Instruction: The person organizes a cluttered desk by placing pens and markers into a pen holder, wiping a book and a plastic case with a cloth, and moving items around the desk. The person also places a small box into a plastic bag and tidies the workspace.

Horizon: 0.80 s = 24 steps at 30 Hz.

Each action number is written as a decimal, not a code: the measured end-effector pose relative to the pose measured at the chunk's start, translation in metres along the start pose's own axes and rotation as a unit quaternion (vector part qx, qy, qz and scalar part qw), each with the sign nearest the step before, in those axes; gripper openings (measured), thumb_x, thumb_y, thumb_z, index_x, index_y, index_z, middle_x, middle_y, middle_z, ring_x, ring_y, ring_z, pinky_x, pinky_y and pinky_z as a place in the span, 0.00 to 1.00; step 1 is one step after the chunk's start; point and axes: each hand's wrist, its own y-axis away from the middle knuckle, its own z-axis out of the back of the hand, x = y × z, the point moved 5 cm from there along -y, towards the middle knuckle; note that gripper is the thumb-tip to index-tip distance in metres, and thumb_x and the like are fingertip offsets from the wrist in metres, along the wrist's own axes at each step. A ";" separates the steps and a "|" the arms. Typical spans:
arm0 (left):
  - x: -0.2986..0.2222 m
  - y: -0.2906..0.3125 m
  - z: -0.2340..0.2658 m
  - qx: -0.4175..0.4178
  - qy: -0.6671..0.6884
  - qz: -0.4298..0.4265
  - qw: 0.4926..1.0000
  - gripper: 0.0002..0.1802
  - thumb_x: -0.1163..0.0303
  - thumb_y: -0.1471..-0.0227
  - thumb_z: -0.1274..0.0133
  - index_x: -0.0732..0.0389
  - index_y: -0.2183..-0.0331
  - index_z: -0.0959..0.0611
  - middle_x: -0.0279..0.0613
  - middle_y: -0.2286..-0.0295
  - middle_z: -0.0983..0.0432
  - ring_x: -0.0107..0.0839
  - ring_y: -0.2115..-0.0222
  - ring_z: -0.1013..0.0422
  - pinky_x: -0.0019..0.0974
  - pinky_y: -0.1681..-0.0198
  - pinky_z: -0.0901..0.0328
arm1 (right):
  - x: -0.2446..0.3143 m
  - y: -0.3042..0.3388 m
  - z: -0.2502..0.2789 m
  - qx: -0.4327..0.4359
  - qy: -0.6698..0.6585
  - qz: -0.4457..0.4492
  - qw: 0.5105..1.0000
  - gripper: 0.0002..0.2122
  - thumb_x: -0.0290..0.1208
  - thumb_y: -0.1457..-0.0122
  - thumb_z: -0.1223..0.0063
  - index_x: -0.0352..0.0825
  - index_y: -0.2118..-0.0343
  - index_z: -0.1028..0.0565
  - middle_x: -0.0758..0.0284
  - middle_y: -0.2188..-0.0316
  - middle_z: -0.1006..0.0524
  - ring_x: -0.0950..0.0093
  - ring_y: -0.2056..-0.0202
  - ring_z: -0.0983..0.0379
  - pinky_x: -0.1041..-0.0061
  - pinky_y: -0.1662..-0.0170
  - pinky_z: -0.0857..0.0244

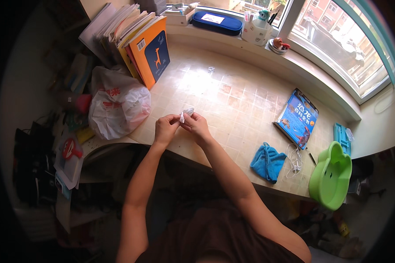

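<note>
Desk: pale, grid-patterned, glare at its far middle.
Window: bright, far right, beyond the sill.
Left side: plastic bag near the left hand, upright books beyond it.
Right side: blue book, blue cloth, white cable and green basin, well apart from the hands.
White piece: small, crumpled, above the desk's near left part; long axis apparently near left to far right.
Grip: 2 hands, left and right hand, fingertips pinched narrow on the white piece.

A small white wad is between a bulging white plastic bag, left, and rumpled blue cloth, right.
</note>
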 end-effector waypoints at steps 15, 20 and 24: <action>-0.033 0.041 -0.019 -0.080 -0.465 -0.360 0.805 0.08 0.73 0.55 0.50 0.63 0.68 0.24 0.46 0.66 0.24 0.31 0.69 0.26 0.28 0.66 0.30 | -0.017 0.000 0.002 -0.073 0.002 -0.002 0.997 0.07 0.30 0.42 0.49 0.30 0.69 0.26 0.70 0.75 0.26 0.82 0.75 0.30 0.83 0.70 0.34; -0.034 0.049 -0.008 -0.084 -0.488 -0.408 0.767 0.06 0.73 0.56 0.50 0.63 0.72 0.23 0.45 0.70 0.24 0.29 0.72 0.26 0.27 0.71 0.30 | -0.030 -0.001 -0.002 -0.042 -0.009 0.005 0.999 0.08 0.31 0.42 0.48 0.30 0.68 0.26 0.69 0.73 0.25 0.82 0.73 0.30 0.83 0.69 0.33; -0.021 0.049 0.005 -0.037 -0.483 -0.386 0.785 0.05 0.74 0.57 0.50 0.63 0.72 0.23 0.44 0.70 0.24 0.29 0.72 0.26 0.27 0.71 0.30 | -0.024 0.011 -0.021 -0.022 -0.041 -0.035 0.998 0.09 0.31 0.42 0.48 0.30 0.66 0.28 0.69 0.70 0.25 0.82 0.70 0.29 0.84 0.66 0.34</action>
